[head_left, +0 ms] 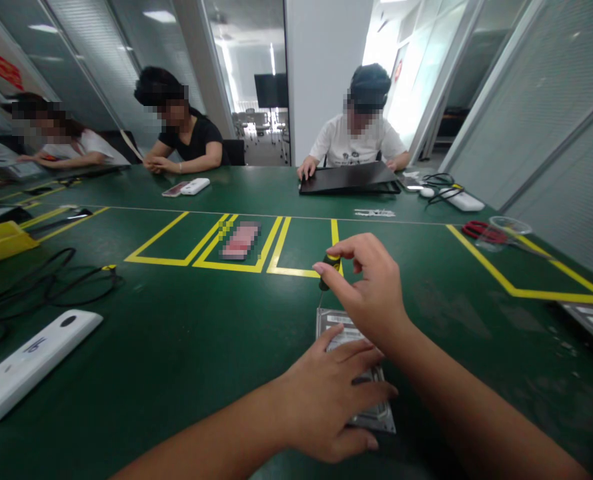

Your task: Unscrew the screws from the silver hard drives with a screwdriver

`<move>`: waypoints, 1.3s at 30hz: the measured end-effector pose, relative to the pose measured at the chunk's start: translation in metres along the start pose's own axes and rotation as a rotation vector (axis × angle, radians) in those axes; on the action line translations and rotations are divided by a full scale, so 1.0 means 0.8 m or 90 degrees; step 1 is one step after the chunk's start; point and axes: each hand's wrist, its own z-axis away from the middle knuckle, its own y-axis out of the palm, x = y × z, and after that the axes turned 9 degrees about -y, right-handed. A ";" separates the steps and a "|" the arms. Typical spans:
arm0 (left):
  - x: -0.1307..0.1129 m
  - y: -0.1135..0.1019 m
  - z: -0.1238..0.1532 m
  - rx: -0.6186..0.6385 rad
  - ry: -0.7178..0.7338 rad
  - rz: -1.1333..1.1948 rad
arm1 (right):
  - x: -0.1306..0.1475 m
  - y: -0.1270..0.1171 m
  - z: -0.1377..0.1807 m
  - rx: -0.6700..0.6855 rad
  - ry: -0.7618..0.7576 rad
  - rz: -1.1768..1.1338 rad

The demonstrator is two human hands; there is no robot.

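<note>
A silver hard drive with a white label lies on the green table, directly in front of me. My left hand rests across it with fingers spread, hiding much of its middle. Between the thumb and fingers of my right hand is a small screwdriver with a black and yellow handle. It stands nearly upright, its thin shaft pointing down at the drive's far left corner. Whether the tip sits in a screw is too small to tell.
On the left lie a white power bank-like device and black cables. Red-handled scissors and a clear plastic cup are at the right, above another drive. Across the table a person handles a black panel.
</note>
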 end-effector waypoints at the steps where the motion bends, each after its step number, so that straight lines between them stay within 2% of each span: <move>1: 0.000 0.000 0.000 0.000 0.000 0.001 | 0.000 0.000 0.000 -0.003 -0.004 0.008; 25: 0.000 0.000 0.001 0.003 -0.001 0.005 | -0.001 -0.006 -0.002 0.004 0.002 0.033; 31: 0.000 0.000 0.001 0.003 0.003 0.004 | 0.002 -0.007 -0.002 0.002 -0.022 0.045; 39: 0.000 0.000 0.000 -0.002 0.005 0.006 | 0.002 -0.006 -0.001 -0.001 0.002 0.048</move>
